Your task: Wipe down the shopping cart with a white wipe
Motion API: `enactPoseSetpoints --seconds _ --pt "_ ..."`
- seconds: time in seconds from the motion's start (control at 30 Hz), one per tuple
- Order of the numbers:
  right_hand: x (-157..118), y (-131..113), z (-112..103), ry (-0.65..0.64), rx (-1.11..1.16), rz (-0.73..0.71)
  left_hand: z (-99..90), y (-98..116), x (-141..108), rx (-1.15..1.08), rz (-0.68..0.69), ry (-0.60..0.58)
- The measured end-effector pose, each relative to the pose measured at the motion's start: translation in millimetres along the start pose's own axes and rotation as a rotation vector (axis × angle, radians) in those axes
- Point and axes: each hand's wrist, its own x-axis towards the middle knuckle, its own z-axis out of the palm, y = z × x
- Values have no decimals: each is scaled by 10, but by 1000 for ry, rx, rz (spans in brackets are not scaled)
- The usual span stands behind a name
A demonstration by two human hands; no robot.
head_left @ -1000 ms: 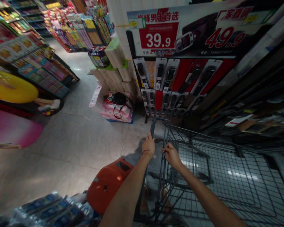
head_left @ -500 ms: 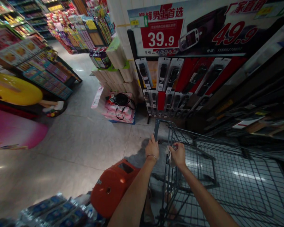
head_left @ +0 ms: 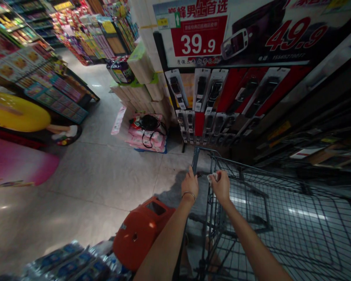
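Observation:
My left hand [head_left: 190, 183], with a bracelet at the wrist, is closed around the grey handle [head_left: 195, 160] of a shopping cart, one finger lying along the bar. In my right hand [head_left: 222, 186] a crumpled white cloth or tissue [head_left: 212, 178] is pinched between thumb and fingers. That hand is over the near end of the cart's wire basket [head_left: 295, 234], just right of the handle. The cart's wire mesh spreads to the right below my right forearm. Which of the two the white piece is, I cannot tell.
An orange-red plastic object [head_left: 140, 234] stands beside my left forearm, near wrapped bottle packs [head_left: 76, 261]. Ahead are a rack of packaged belts [head_left: 201, 91] under a price sign [head_left: 199, 39] and pink packs [head_left: 148, 138] with a black bag [head_left: 149, 122]. Shelves line the right.
My right hand has lifted slightly, and the white piece now bunches at the fingertips instead of hanging down by the basket rim. My left hand stays on the handle. The view has shifted slightly.

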Motion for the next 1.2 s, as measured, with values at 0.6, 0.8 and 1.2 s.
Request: enactPoseSetpoints --seconds 0.6,0.8,1.2 --pt "250 -52 101 -248 -99 -316 5 23 33 -21 5 0" --pt "250 -112 79 -328 -18 -347 26 -7 22 -48 13 6" --pt "1321 -242 321 -6 70 -194 31 -26 27 -96 33 -5"
